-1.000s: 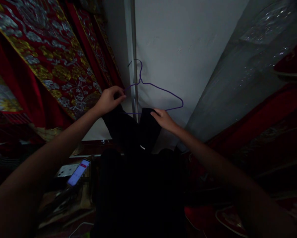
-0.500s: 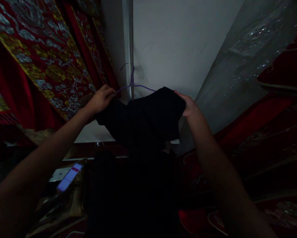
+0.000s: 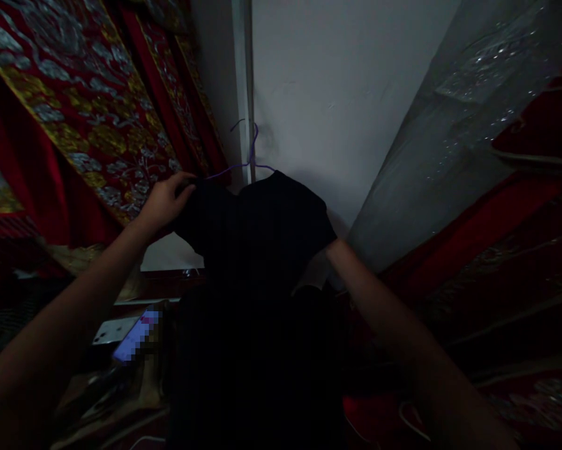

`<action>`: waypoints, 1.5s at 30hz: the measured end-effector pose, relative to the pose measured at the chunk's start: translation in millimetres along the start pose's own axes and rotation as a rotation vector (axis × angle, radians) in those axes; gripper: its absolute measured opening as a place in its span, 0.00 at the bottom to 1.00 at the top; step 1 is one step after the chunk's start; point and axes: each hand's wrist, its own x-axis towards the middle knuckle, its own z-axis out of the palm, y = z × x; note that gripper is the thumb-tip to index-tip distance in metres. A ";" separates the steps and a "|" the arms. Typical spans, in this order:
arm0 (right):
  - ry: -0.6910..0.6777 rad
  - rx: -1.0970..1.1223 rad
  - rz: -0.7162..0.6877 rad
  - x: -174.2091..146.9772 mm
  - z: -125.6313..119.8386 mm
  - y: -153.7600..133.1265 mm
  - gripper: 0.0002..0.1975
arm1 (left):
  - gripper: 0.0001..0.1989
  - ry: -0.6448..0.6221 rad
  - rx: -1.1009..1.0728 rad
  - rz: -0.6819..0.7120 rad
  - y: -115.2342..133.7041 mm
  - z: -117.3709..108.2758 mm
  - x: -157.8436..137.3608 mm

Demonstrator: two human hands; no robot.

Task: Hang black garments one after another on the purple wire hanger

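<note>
A black short-sleeved shirt [image 3: 262, 219] spreads out in front of me on a thin purple hanger [image 3: 230, 168]. The hanger's hook and part of its arms show above the collar. My left hand [image 3: 168, 197] is closed on the shirt's left shoulder, thumb and fingers pinching the cloth by the hanger's end. On the other side, my right hand [image 3: 337, 251] reaches in at the right sleeve. Cloth covers its fingers, so their grip is hidden. The shirt's lower part merges with dark clothing below.
Red cloth with gold and silver embroidery [image 3: 97, 125] hangs at the left. A pale wall [image 3: 346, 94] with a vertical metal strip [image 3: 243, 75] stands ahead. Clear plastic sheeting [image 3: 431, 137] covers things at the right. A lit phone [image 3: 135, 334] lies lower left beside a white one [image 3: 114, 330].
My right hand has moved down and left from the right shoulder, and is now mostly hidden by the sleeve. My left hand has shifted left and slightly down along the shoulder.
</note>
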 end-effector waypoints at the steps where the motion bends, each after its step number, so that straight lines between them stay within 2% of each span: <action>1: -0.029 0.042 0.035 2.4 1.9 1.0 0.21 | 0.18 0.004 0.000 -0.027 -3.4 0.9 -4.5; 3: -0.083 0.200 0.166 6.8 2.8 -1.6 0.26 | 0.17 0.034 0.008 -0.069 -8.3 5.7 -7.7; 6: -0.092 0.435 0.330 10.5 0.6 -17.0 0.22 | 0.17 0.062 0.037 -0.074 -4.9 14.4 2.5; 10: 0.071 0.470 0.204 13.0 -6.7 -41.0 0.24 | 0.18 -0.026 0.045 0.068 26.1 15.1 24.2; 13: 0.211 0.434 0.168 8.0 -16.8 -47.0 0.24 | 0.22 0.012 -0.054 0.197 58.6 6.5 29.2; 15: 0.281 0.408 0.183 -4.8 -20.7 -48.8 0.23 | 0.24 0.036 -0.190 0.208 77.7 1.1 27.5; 17: 0.301 0.412 0.179 -26.8 -17.6 -54.8 0.22 | 0.24 0.003 -0.400 0.121 92.8 -0.9 25.0; 19: 0.167 0.423 0.144 -54.9 -7.2 -67.7 0.22 | 0.25 -0.111 -0.674 -0.051 104.8 1.2 22.1; 20: 0.004 0.401 0.111 -68.9 -0.2 -76.2 0.23 | 0.25 -0.204 -0.814 -0.154 110.1 3.4 19.9; 23: -0.684 0.225 -0.048 -98.8 20.9 -98.8 0.22 | 0.21 -0.515 -1.120 -0.445 123.8 9.9 5.3; 24: -0.866 0.170 -0.089 -102.6 26.2 -102.1 0.21 | 0.18 -0.594 -1.155 -0.509 126.9 10.5 -2.6; 25: -0.978 0.131 -0.112 -103.1 30.1 -102.1 0.20 | 0.15 -0.660 -1.150 -0.550 128.9 9.5 -11.5; 26: -1.011 0.104 -0.125 -100.7 32.6 -98.8 0.19 | 0.13 -0.715 -1.109 -0.569 129.6 6.7 -20.9; 27: -0.967 0.081 -0.135 -96.0 34.1 -92.5 0.19 | 0.13 -0.764 -1.042 -0.568 128.9 1.9 -29.8; 28: -0.854 0.053 -0.147 -89.8 34.7 -84.0 0.18 | 0.13 -0.808 -0.958 -0.555 127.3 -4.7 -37.5; 30: -0.501 -0.032 -0.177 -75.4 35.1 -64.0 0.20 | 0.14 -0.851 -0.778 -0.510 122.4 -21.7 -47.1; 32: -0.201 -0.104 -0.188 -62.7 36.3 -45.9 0.24 | 0.13 -0.808 -0.636 -0.462 116.9 -38.7 -47.8; 33: -0.144 -0.102 -0.178 -57.9 37.4 -39.1 0.26 | 0.13 -0.765 -0.585 -0.439 114.0 -45.0 -45.4; 35: -0.199 0.003 -0.121 -51.2 40.4 -31.2 0.25 | 0.12 -0.652 -0.537 -0.392 106.4 -50.0 -37.1; 37: -0.315 0.187 -0.009 -46.6 44.1 -30.2 0.23 | 0.12 -0.513 -0.548 -0.347 95.2 -43.8 -26.7; 38: -0.322 0.280 0.053 -43.6 46.0 -31.9 0.23 | 0.13 -0.433 -0.558 -0.326 88.2 -37.2 -21.1; 39: -0.278 0.371 0.103 -39.4 47.9 -34.7 0.23 | 0.14 -0.339 -0.561 -0.305 80.7 -29.1 -15.5; 41: -0.106 0.538 0.144 -25.6 51.1 -42.1 0.23 | 0.18 -0.099 -0.531 -0.254 66.4 -11.8 -4.2; 43: 0.060 0.654 0.130 -4.6 52.5 -49.5 0.23 | 0.21 0.181 -0.451 -0.178 56.8 2.6 5.4; 45: 0.135 0.707 0.114 19.0 51.8 -53.6 0.24 | 0.20 0.428 -0.339 -0.086 55.1 12.1 10.2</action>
